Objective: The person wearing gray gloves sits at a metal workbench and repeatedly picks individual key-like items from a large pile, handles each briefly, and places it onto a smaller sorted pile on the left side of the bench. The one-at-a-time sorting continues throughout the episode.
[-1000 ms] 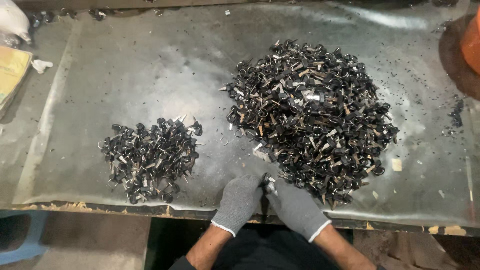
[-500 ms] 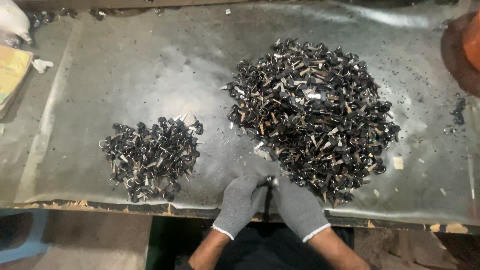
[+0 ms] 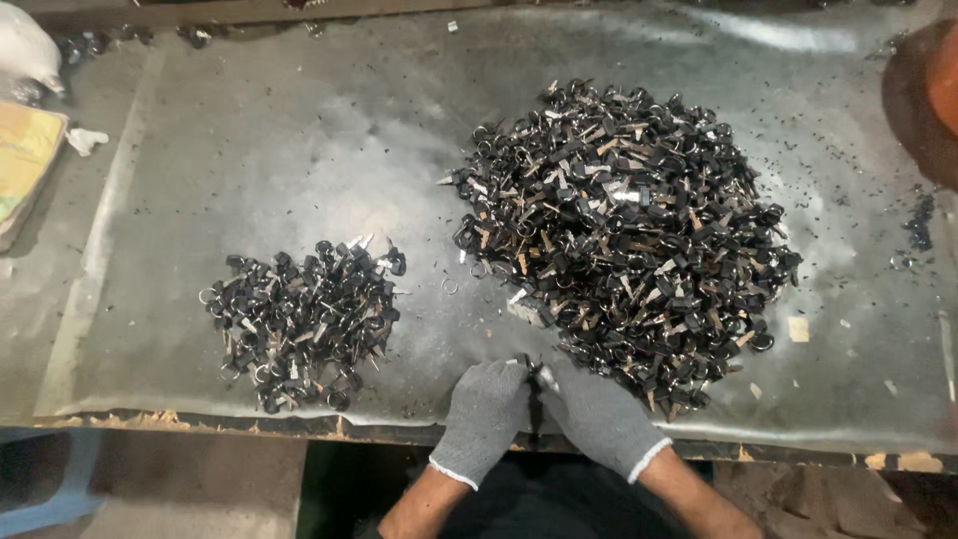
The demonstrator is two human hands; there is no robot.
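Observation:
Both my hands wear grey knit gloves and meet at the near edge of the table. My left hand (image 3: 486,411) and my right hand (image 3: 596,414) pinch one small black key-like piece (image 3: 530,371) between their fingertips. Just beyond my right hand lies a large heap of black and metal pieces (image 3: 624,235). A smaller pile of the same pieces (image 3: 304,319) lies to the left of my left hand.
A grey metal sheet (image 3: 299,150) covers the table, and its front edge (image 3: 200,419) is ragged. A yellowish flat object (image 3: 25,165) and a white bag (image 3: 25,50) sit at the far left. An orange-brown round object (image 3: 933,95) stands at the right edge. Black specks are scattered about.
My two hands have come closer together at the table edge, fingertips closing on the small piece. The piles have not changed.

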